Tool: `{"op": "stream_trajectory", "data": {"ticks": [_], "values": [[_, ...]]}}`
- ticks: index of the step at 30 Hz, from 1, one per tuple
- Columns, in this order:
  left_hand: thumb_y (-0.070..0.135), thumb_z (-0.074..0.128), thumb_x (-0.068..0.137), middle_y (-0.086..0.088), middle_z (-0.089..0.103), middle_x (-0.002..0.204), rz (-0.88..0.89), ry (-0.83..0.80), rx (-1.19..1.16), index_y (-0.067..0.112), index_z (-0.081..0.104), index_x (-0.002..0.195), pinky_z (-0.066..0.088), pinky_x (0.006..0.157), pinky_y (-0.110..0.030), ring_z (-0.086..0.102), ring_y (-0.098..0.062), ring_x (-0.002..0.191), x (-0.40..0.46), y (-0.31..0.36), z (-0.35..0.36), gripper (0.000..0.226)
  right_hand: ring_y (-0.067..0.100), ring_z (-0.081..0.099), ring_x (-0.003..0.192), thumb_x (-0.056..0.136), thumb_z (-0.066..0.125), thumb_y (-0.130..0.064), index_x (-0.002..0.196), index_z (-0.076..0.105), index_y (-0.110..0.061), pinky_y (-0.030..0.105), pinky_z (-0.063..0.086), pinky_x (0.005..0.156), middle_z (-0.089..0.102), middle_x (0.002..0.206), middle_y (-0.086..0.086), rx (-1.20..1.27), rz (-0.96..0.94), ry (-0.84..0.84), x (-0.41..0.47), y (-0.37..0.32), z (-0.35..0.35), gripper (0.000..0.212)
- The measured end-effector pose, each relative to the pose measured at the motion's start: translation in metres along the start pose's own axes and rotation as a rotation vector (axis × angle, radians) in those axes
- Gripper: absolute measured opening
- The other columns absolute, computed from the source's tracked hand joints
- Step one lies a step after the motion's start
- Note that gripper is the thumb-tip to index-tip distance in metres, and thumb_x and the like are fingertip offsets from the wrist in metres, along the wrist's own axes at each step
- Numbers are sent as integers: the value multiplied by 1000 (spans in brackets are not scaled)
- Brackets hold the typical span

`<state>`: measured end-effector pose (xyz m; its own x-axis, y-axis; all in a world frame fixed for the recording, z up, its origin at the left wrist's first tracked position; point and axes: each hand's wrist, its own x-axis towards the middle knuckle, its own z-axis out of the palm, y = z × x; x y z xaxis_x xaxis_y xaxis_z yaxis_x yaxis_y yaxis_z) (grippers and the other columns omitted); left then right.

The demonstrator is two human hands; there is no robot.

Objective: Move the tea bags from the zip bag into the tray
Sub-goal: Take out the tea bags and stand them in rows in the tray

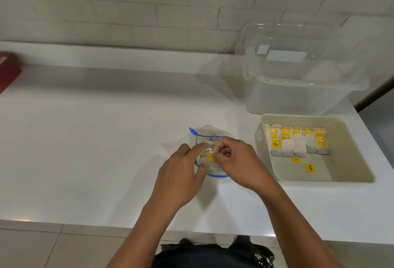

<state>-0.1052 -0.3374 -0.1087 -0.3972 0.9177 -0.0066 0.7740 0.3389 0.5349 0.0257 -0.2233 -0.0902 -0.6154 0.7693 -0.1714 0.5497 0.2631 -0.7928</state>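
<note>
Two bare hands meet over a clear plastic zip bag with a blue zipper track (210, 137) lying on the white countertop (96, 140). From the head view, the left hand (181, 174) curls its fingers and thumb around the bag's near-left edge, holding its mouth open. The right hand (236, 161) has its fingertips pinched together on a white paper tea bag with a yellow tag (208, 157) at the bag's mouth. Just right of the hands sits a beige rectangular plastic tray (351, 174), with rows of yellow-tagged tea bags (298, 140) packed against its far end and two loose yellow tags lying on its floor. Behind the tray stands a clear plastic lidded storage box (298, 80).
</note>
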Motion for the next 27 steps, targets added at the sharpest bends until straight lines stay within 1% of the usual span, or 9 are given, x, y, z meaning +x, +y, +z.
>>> {"op": "stream_trajectory", "data": {"ticks": [3, 6, 9, 12, 14, 16, 19, 24, 27], "values": [[47, 56, 93, 10, 46, 91, 12, 4, -11, 49, 51, 126, 51, 72, -30, 56, -9, 82, 1, 2, -2, 34, 2, 62, 69, 91, 64, -19, 83, 67, -24, 16, 47, 67, 70, 75, -9, 51, -30, -77, -5, -3, 0, 9], [48, 59, 91, 10, 48, 90, -6, 20, -16, 41, 61, 103, 49, 69, -29, 56, -9, 81, 1, -2, -3, 14, 6, 67, 75, 91, 66, -19, 83, 70, -24, 21, 53, 73, 72, 78, -10, 92, -35, -55, -6, -3, 3, 10], [48, 59, 91, 11, 50, 91, -35, 28, 10, 34, 61, 91, 50, 69, -30, 56, -8, 83, -1, -8, -2, 14, 6, 69, 83, 91, 64, -18, 88, 73, -24, 27, 57, 82, 73, 85, -12, 117, 26, -74, -3, 4, 7, 12], [50, 56, 94, 13, 54, 91, -48, 71, 0, 36, 62, 89, 50, 67, -28, 58, -5, 80, -4, -13, -3, 16, 6, 68, 95, 94, 56, -15, 101, 74, -26, 25, 53, 90, 73, 99, -14, 25, 50, -45, 6, 9, 16, 22], [52, 54, 95, 14, 56, 91, -56, 87, -2, 37, 62, 90, 50, 65, -29, 59, -5, 79, -6, -17, -4, 18, 14, 66, 104, 94, 53, -14, 111, 71, -18, 22, 49, 90, 72, 109, -6, -157, 40, 55, 18, 8, 24, 25], [53, 53, 95, 15, 57, 91, -65, 89, -6, 37, 64, 90, 50, 64, -29, 60, -5, 77, -7, -19, -5, 19, 23, 64, 100, 93, 55, -14, 104, 68, -10, 26, 46, 79, 71, 105, 2, -323, 39, 135, 31, 4, 31, 18], [53, 54, 95, 16, 58, 92, -80, 89, -15, 38, 66, 92, 48, 64, -28, 59, -3, 77, -8, -19, -7, 19, 26, 66, 93, 93, 56, -14, 89, 61, -13, 27, 38, 68, 68, 96, 6, -438, 135, 116, 50, 1, 44, 6], [54, 52, 96, 16, 59, 93, -82, 79, 6, 38, 66, 94, 49, 65, -29, 60, -5, 79, -10, -18, -6, 22, 24, 66, 100, 98, 51, -9, 108, 66, -8, 28, 45, 75, 70, 109, 7, -564, 192, 45, 54, 4, 51, 18], [52, 52, 97, 15, 59, 94, -85, 86, 2, 37, 66, 94, 51, 67, -32, 60, -6, 79, -10, -16, -7, 20, 23, 64, 93, 98, 52, -12, 105, 67, -11, 26, 40, 71, 68, 101, 4, -489, 153, 79, 44, 1, 46, 17]]}}
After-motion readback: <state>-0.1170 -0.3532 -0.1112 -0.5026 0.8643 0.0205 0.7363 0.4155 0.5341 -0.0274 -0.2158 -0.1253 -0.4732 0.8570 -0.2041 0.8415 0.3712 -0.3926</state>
